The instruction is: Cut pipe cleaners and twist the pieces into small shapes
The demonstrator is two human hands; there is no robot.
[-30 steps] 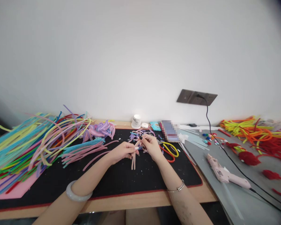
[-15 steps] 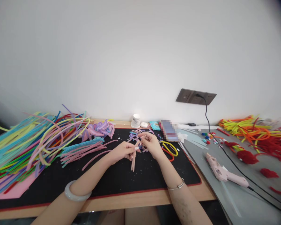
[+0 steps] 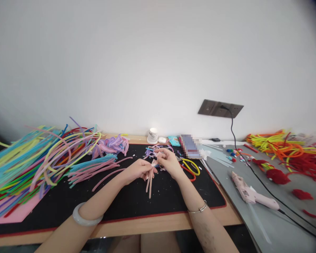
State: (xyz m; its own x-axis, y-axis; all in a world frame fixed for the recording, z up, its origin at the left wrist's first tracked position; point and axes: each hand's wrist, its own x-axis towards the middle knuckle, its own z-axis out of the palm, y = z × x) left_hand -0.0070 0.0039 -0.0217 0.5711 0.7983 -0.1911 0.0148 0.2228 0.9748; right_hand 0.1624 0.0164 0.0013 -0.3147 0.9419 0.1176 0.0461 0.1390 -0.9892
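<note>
Loose ends of the pale pink pipe cleaners [image 3: 150, 186] hang lower and farther apart than half a second earlier, and the fingers of your right hand [image 3: 169, 164] dip slightly nearer your left hand [image 3: 140, 171]; the surroundings look unaltered. Largest of the parts, the wooden desk [image 3: 147, 225] carries a red-edged black mat [image 3: 179, 202]. A many-coloured bundle [image 3: 18, 168] covers the mat's left end, with a smaller blue-and-pink bundle [image 3: 94, 168] beside it, near your left forearm. To the right, a pink glue gun [image 3: 249, 194] lies on a grey sheet [image 3: 279, 232].

Your two hands meet above the middle of the mat. Your left fingers pinch the pale pink pipe cleaners just above their loose ends, which form a narrow V; your right fingers are drawn together on the upper part, where the bend is largely hidden. You appear to be bending or twisting the strands; the next move seems to call for a firm left pinch while the right fingers turn. Smallest, purple scraps [image 3: 149, 153] lie just beyond your hands.
</note>
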